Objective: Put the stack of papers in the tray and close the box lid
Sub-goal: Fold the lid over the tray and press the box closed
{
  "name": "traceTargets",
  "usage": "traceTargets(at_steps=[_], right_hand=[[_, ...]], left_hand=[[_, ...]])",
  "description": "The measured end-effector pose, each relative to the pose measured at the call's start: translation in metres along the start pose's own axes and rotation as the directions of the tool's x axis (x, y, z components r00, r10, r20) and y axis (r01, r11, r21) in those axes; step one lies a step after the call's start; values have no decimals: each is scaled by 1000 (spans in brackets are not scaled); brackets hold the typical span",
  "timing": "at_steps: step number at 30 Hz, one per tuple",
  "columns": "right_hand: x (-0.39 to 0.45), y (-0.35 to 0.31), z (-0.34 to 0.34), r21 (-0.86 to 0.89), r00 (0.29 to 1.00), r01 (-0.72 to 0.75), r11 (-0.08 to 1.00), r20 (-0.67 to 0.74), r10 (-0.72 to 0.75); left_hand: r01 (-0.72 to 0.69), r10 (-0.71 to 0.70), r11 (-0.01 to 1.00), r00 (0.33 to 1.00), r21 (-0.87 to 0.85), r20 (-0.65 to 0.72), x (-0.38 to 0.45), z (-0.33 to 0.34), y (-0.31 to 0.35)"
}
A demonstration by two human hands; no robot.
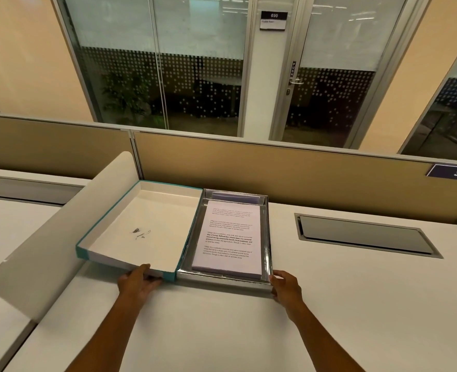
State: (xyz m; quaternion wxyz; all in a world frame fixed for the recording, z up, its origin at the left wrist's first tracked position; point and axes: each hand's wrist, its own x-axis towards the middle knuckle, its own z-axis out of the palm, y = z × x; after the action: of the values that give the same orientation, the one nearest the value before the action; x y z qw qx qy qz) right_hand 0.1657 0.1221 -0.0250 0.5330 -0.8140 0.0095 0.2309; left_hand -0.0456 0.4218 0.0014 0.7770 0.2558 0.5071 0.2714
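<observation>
A white desk holds an open box. Its teal-edged lid lies flung open to the left; its silver tray on the right holds the stack of papers. The left hand pinches the lid's near edge; the right hand rests loosely curled against the tray's near right corner. Swung carelessly, the lid could drag the tray or catch the top sheet.
</observation>
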Motion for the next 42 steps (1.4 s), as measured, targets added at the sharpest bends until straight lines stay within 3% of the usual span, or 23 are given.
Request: traceTargets(at_steps=[7, 14, 19, 23, 26, 29, 34, 38, 42], right_hand=[[-1, 0, 1, -21, 999, 33, 999, 3, -33], [-1, 2, 1, -27, 999, 43, 999, 4, -43], [0, 2, 1, -6, 1000, 23, 1000, 3, -23], [0, 2, -1, 83, 999, -37, 996, 32, 34], [3, 4, -4, 139, 997, -68, 988, 52, 61], [5, 6, -5, 147, 995, -85, 985, 73, 75], [5, -4, -8, 77, 999, 4, 997, 35, -7], [2, -24, -7, 193, 999, 8, 981, 42, -16], [1, -40, -1, 142, 997, 60, 988, 32, -65]], left_hand=[[-218, 220, 975, 974, -48, 46, -9, 1, -3], [-462, 445, 847, 887, 265, 122, -22, 18, -11], [-620, 579, 628, 776, 470, 250, -38, 37, -28], [-729, 660, 379, 645, 570, 385, -48, 47, -42], [-762, 657, 229, 580, 605, 482, -49, 49, -54], [-797, 647, 19, 470, 603, 601, -48, 49, -69], [-725, 580, -280, 394, 630, 712, -46, 57, -86], [-669, 576, -401, 347, 626, 740, -43, 62, -95], [-659, 571, -453, 302, 600, 763, -38, 59, -100]])
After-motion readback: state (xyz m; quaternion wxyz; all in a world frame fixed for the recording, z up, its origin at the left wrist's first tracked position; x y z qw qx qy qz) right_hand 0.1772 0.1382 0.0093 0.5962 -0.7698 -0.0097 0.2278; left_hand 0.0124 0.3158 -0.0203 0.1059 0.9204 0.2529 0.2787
